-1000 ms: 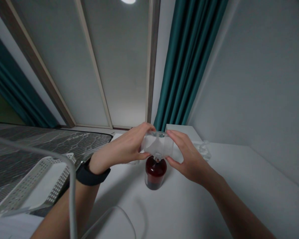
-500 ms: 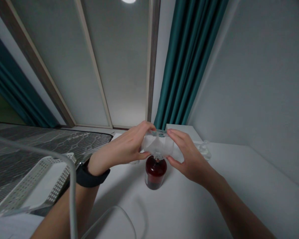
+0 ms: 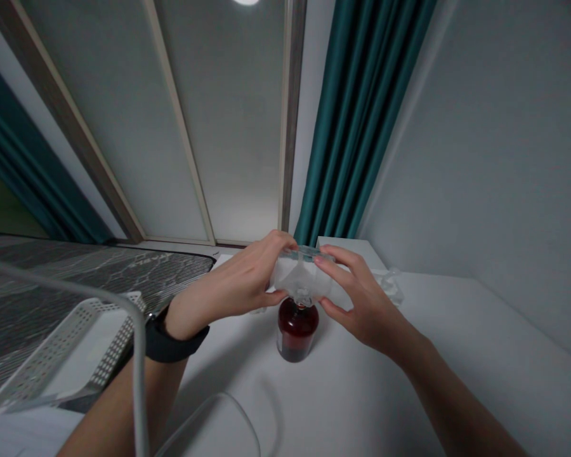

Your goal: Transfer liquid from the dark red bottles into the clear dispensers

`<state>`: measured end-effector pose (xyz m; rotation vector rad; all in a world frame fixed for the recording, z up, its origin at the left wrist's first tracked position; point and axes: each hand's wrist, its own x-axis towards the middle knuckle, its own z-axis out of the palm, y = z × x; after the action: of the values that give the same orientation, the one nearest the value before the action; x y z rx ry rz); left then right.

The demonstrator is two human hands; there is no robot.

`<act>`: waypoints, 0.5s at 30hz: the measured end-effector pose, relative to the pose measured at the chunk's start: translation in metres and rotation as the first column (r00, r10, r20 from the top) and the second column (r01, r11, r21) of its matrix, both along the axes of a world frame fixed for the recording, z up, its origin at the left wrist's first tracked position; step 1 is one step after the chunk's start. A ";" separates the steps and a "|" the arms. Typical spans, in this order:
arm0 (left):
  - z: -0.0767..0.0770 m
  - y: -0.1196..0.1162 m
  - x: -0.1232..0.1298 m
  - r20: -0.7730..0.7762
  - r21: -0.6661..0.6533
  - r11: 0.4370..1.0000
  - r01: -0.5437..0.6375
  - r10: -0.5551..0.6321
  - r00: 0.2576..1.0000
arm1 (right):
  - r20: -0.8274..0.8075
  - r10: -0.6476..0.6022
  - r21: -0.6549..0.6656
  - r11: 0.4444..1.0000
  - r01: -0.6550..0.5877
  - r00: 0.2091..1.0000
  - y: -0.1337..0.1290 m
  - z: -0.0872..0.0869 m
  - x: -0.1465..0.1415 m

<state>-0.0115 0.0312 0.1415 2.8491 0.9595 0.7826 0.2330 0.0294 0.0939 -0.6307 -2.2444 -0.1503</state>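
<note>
A clear, see-through container (image 3: 301,273) with a pale cone shape inside lies across the top of a dark red-brown bottle (image 3: 297,331). My left hand (image 3: 257,270) grips its left side, fingers over the top and thumb low by the bottle's neck. My right hand (image 3: 361,295) holds the right side between thumb and fingers. The bottle stands upright on the white table (image 3: 342,400), with dark liquid low inside. A clear glassy piece (image 3: 301,297) shows at the bottle's mouth; whether it belongs to the container I cannot tell.
A white perforated basket (image 3: 57,355) sits at the left. A pale cable (image 3: 139,374) arches across the lower left, and another stretch curves over the table. Behind my right hand are a white box (image 3: 352,249) and crumpled clear plastic (image 3: 390,285). A wall rises on the right.
My right fingers have shifted slightly on the container, the index finger now arched higher and another fingertip further left. The bottle and my left hand stay almost the same.
</note>
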 end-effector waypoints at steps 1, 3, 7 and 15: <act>0.000 0.000 0.000 0.003 0.001 1.000 0.001 -0.001 1.000 | 0.000 -0.001 0.005 1.000 0.001 1.000 0.000 0.000 0.000; 0.000 0.000 0.000 0.010 0.002 1.000 0.000 0.000 1.000 | 0.005 -0.002 0.014 1.000 0.002 1.000 0.000 0.001 0.000; -0.001 0.000 -0.001 0.028 0.004 1.000 0.013 -0.013 1.000 | 0.012 -0.003 0.033 0.999 0.003 1.000 -0.001 0.002 0.001; 0.002 -0.003 0.000 0.026 0.014 1.000 0.015 -0.016 1.000 | 0.009 -0.006 0.051 0.999 0.005 1.000 -0.001 0.004 0.001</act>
<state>-0.0111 0.0287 0.1436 2.8470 0.9312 0.8266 0.2343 0.0285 0.0974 -0.6100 -2.2402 -0.2123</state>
